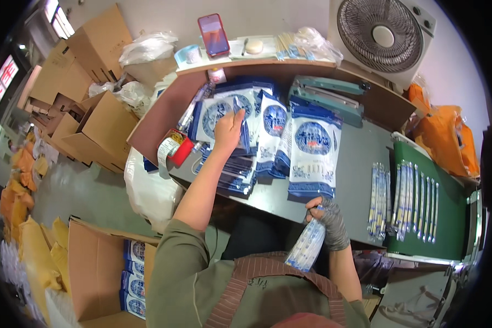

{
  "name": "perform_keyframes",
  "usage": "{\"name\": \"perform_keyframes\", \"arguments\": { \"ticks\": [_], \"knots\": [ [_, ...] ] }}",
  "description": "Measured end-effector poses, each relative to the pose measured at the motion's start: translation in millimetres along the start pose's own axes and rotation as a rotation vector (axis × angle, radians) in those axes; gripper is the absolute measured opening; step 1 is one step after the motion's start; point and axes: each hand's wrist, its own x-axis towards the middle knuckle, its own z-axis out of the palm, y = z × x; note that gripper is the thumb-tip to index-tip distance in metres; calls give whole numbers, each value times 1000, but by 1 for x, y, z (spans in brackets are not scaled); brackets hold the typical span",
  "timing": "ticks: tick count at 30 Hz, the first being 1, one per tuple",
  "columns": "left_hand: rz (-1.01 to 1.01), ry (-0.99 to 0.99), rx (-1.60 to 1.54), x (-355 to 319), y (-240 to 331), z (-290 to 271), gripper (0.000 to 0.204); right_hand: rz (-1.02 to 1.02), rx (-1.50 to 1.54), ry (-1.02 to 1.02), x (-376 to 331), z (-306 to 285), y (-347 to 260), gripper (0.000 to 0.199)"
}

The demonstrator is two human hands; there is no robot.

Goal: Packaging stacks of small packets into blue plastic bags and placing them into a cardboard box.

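Your left hand [228,131] pinches the top edge of a blue-and-white pouch [216,117] on the worktop [355,164] stack. Your gloved right hand [329,221] clamps a clear packet bundle [307,247]. Both look light, floppy, slippery; grip edges.

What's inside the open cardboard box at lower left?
The cardboard box holds blue-and-white pouches stacked along its right side; anything beneath them is covered.

A white fan [384,37] stands at the far right of the table; a red phone [214,35] leans against the wall. A green heat sealer [328,97] lies below the fan, orange bags [447,136] to its right, cardboard boxes [93,128] at left
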Motion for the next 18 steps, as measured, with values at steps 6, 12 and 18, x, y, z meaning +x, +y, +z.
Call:
{"name": "perform_keyframes", "arguments": {
  "ticks": [6,12,18],
  "knots": [
    [135,-69,-317,-16,75,38,42,-80,8,54,-19,-12,-5,27],
    [391,-939,-572,-80,180,99,24,-201,-20,278,-30,-32,9,30],
    [-14,-1129,-634,-139,215,119,32,-108,123,345,-57,-62,17,25]
  ]
}}
